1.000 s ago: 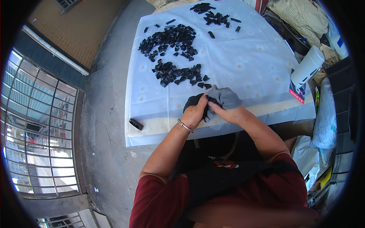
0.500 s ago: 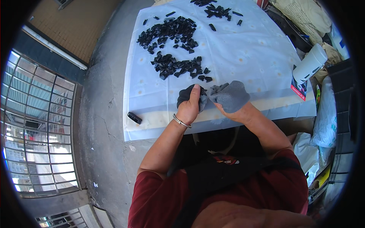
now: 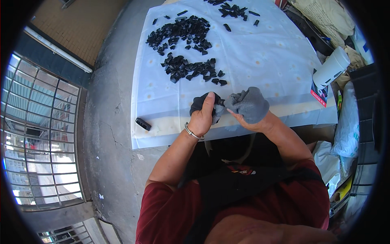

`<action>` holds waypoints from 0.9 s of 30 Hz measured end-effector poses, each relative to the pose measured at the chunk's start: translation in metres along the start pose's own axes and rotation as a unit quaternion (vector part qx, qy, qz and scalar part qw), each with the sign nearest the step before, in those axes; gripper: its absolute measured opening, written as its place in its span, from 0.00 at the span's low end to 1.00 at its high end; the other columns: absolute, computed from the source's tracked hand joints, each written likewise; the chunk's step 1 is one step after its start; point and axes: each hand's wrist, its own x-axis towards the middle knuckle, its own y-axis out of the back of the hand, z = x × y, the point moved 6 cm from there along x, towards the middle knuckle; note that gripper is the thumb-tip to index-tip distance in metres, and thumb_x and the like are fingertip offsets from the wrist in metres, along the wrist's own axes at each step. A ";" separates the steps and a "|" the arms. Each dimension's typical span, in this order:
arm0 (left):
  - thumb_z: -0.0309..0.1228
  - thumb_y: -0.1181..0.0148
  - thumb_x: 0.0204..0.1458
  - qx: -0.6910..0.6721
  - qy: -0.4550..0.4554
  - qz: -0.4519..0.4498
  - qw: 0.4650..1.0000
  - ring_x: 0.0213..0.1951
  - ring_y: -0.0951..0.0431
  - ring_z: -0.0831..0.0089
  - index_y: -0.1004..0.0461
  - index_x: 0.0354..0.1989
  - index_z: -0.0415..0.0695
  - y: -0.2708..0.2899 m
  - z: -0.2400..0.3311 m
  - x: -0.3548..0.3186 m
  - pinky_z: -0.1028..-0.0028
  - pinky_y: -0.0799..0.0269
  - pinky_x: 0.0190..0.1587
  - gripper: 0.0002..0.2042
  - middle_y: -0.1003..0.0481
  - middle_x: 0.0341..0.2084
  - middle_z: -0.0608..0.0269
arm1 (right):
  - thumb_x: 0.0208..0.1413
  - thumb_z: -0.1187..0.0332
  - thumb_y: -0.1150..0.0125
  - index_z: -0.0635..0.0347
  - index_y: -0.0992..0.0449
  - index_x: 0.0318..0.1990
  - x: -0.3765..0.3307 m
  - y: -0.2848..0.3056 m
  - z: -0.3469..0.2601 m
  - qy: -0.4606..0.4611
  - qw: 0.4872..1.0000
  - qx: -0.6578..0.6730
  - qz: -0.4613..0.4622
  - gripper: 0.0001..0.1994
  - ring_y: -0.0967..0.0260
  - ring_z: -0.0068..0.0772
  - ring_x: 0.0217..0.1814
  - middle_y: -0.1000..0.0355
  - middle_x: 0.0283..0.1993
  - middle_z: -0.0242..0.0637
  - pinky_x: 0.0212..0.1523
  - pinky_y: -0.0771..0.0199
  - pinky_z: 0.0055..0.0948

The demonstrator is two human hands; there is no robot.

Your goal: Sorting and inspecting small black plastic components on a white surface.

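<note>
While the left hand (image 3: 203, 115), fingers in dark fabric (image 3: 196, 104), curled at mid-frame, the right hand (image 3: 248, 116), in dotted grey fabric (image 3: 254, 103), bent close beside it. A small black piece (image 3: 220, 101) showed between them; which hand gripped it, I could not tell. Black pieces (image 3: 185, 32) lay heaped on the tablecloth (image 3: 268, 53) toward the upper centre.

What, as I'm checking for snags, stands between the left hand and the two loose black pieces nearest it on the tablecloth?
Nothing visible: between the left hand and the two black pieces only the white tablecloth shows. The grey dotted fabric is off to the right.
</note>
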 end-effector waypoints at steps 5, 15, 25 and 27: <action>0.41 0.63 0.57 0.082 -0.056 -0.023 0.995 0.15 0.39 0.70 0.35 0.18 0.40 -0.003 0.023 -0.004 0.70 0.42 0.21 0.21 0.38 0.10 0.63 | 0.41 0.67 0.39 0.52 0.24 0.33 -0.004 -0.006 0.005 0.003 0.999 -0.018 -0.045 0.08 0.34 0.37 0.36 0.27 0.34 0.32 0.37 0.36 0.33; 0.38 0.64 0.57 0.247 -0.145 -0.089 0.954 0.26 0.31 0.47 0.33 0.23 0.40 -0.014 0.026 -0.011 0.60 0.37 0.29 0.18 0.31 0.19 0.47 | 0.45 0.65 0.47 0.54 0.29 0.30 -0.006 -0.010 -0.004 0.000 0.992 0.071 -0.108 0.06 0.33 0.43 0.30 0.31 0.28 0.38 0.32 0.34 0.38; 0.37 0.53 0.53 0.248 -0.144 0.008 0.958 0.23 0.30 0.53 0.31 0.24 0.40 0.055 -0.011 0.006 0.65 0.35 0.26 0.13 0.31 0.18 0.51 | 0.48 0.63 0.49 0.58 0.30 0.33 0.057 -0.019 0.093 -0.065 0.983 -0.068 -0.158 0.09 0.35 0.50 0.33 0.31 0.30 0.45 0.37 0.36 0.43; 0.34 0.51 0.52 0.216 -0.168 0.014 0.962 0.23 0.29 0.54 0.30 0.25 0.41 0.057 -0.015 -0.001 0.66 0.35 0.25 0.10 0.31 0.19 0.52 | 0.48 0.64 0.48 0.58 0.31 0.36 0.112 -0.035 0.128 -0.063 0.977 -0.127 -0.158 0.10 0.34 0.49 0.35 0.31 0.34 0.44 0.38 0.36 0.43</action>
